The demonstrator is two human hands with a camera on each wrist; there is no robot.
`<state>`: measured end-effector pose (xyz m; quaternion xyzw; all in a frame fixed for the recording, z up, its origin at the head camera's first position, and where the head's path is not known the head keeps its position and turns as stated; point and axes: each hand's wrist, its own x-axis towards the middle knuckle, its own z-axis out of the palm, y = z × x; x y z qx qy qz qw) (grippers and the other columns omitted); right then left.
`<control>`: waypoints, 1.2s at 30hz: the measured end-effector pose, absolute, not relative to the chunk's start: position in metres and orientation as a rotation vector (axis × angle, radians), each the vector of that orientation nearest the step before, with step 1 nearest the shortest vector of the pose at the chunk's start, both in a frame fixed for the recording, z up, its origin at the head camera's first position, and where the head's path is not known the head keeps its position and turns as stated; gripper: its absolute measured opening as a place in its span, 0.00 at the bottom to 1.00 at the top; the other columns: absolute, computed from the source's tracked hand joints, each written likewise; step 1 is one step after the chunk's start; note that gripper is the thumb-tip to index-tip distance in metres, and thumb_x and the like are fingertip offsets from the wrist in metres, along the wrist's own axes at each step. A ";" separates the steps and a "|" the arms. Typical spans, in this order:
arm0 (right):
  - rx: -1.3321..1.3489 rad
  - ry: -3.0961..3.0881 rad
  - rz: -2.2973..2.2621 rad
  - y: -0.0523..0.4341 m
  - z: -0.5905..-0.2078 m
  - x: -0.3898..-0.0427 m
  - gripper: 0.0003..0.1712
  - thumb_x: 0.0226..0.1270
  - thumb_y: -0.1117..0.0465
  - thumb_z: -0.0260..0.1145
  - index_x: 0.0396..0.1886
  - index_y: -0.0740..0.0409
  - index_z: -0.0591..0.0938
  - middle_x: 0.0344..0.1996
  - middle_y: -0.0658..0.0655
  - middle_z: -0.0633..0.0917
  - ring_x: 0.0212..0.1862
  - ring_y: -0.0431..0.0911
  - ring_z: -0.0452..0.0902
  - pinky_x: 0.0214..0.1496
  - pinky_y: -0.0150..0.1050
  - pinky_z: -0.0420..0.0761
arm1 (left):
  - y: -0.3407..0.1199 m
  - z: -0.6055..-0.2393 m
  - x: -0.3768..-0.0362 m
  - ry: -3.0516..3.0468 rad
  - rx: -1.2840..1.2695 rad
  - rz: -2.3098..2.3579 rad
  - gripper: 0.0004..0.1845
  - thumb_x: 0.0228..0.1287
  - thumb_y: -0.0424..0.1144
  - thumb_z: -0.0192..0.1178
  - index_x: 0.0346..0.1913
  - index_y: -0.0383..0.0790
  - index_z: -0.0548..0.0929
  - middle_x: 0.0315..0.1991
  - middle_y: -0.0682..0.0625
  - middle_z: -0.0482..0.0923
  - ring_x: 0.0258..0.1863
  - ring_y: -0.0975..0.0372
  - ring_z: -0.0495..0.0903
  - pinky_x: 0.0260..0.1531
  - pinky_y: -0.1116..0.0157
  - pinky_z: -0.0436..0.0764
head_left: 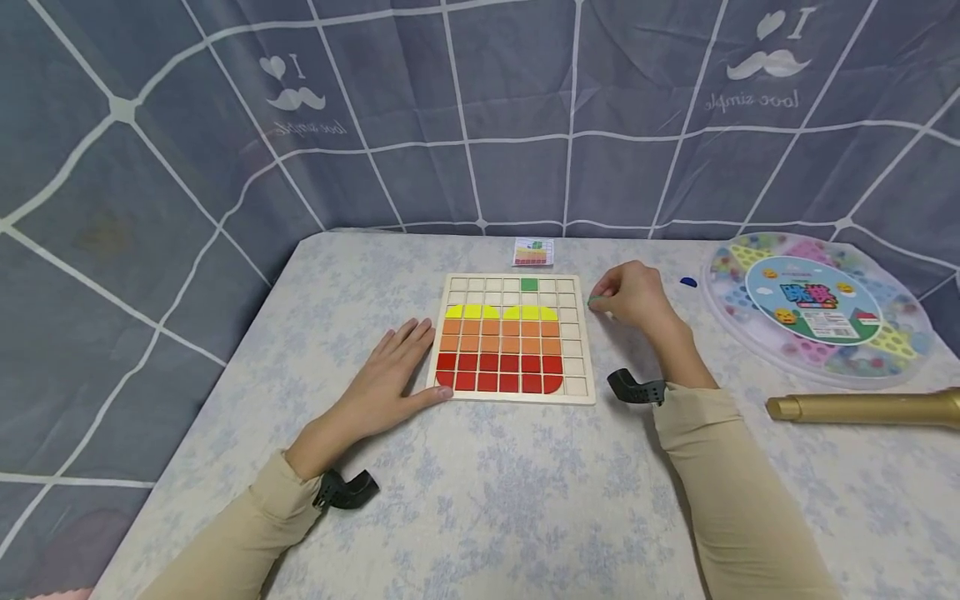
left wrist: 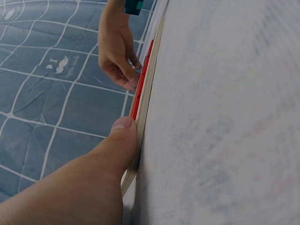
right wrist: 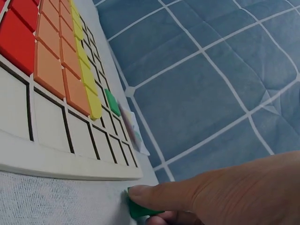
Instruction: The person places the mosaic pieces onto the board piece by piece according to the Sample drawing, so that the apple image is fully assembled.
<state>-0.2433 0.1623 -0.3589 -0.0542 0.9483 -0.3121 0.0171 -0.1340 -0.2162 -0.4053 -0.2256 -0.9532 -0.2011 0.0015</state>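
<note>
Now, the green tile (right wrist: 140, 209) sits pinched in the right hand (head_left: 633, 296), grip narrow around it, low over the worktop (head_left: 495, 483) just off the board's (head_left: 577, 386) right edge. Looks a small, thin, stiff piece, surely light, probably smooth enough to slip, so pinching it by opposite edges, as the fingertips (right wrist: 140, 191) seem to, is the sensible hold. One green tile (head_left: 529, 284) already sits in the top row above yellow, orange and red rows. The left hand (head_left: 390, 367) lies flat, fingers straight, thumb (left wrist: 123, 129) against the board's near left corner, steadying it. A pattern card (head_left: 533, 252) lies behind; a round box (head_left: 821, 308) sits far right.
</note>
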 end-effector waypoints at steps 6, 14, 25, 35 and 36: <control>-0.203 2.983 -1.026 0.157 -0.357 -0.242 0.08 0.71 0.66 0.68 0.42 0.65 0.91 0.29 0.58 0.85 0.33 0.50 0.74 0.35 0.40 0.73 | -0.218 -0.407 -0.134 -2.977 -0.720 -0.636 0.53 0.69 0.62 0.66 0.84 0.36 0.55 0.86 0.42 0.50 0.86 0.47 0.45 0.84 0.42 0.44; -0.244 2.952 -1.080 0.138 -0.355 -0.241 0.12 0.79 0.67 0.59 0.47 0.66 0.87 0.33 0.61 0.83 0.37 0.52 0.73 0.38 0.40 0.72 | -0.219 -0.407 -0.134 -2.981 -0.710 -0.626 0.53 0.69 0.62 0.66 0.85 0.36 0.55 0.86 0.43 0.50 0.86 0.47 0.45 0.84 0.42 0.44; -0.161 2.892 -1.544 0.110 -0.379 -0.242 0.08 0.72 0.63 0.73 0.42 0.64 0.89 0.35 0.64 0.90 0.35 0.48 0.85 0.40 0.35 0.80 | -0.218 -0.407 -0.134 -2.991 -0.707 -0.632 0.53 0.69 0.62 0.65 0.85 0.37 0.54 0.86 0.43 0.49 0.86 0.47 0.44 0.84 0.42 0.44; -0.289 2.867 -1.563 0.098 -0.396 -0.246 0.08 0.72 0.60 0.74 0.43 0.60 0.91 0.36 0.60 0.92 0.37 0.47 0.87 0.43 0.34 0.81 | -0.217 -0.404 -0.133 -2.990 -0.704 -0.640 0.53 0.69 0.61 0.66 0.84 0.36 0.55 0.86 0.42 0.51 0.86 0.47 0.45 0.84 0.43 0.44; -0.305 2.872 -1.551 0.097 -0.395 -0.246 0.07 0.72 0.60 0.74 0.43 0.60 0.91 0.37 0.60 0.92 0.38 0.48 0.87 0.44 0.36 0.81 | -0.218 -0.404 -0.132 -2.990 -0.702 -0.638 0.53 0.69 0.61 0.66 0.84 0.36 0.55 0.86 0.43 0.51 0.86 0.47 0.45 0.84 0.44 0.44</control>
